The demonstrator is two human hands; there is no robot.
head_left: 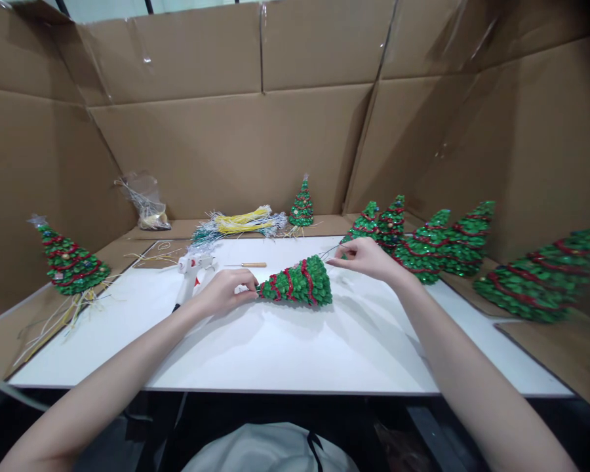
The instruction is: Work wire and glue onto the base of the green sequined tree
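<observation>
The small green cone-shaped tree with red garland (pixel 299 283), probably light and crushable, lies on the white counter (pixel 295 354), left hand (pixel 225 290) pinching its tip, right hand (pixel 366 257) pinching a thin wire (pixel 330 251).

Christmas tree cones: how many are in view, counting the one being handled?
9. One on its side between the left hand and right hand (held cone); one far left; one at the back wall; six along the right. Overlaps may hide more.
</observation>
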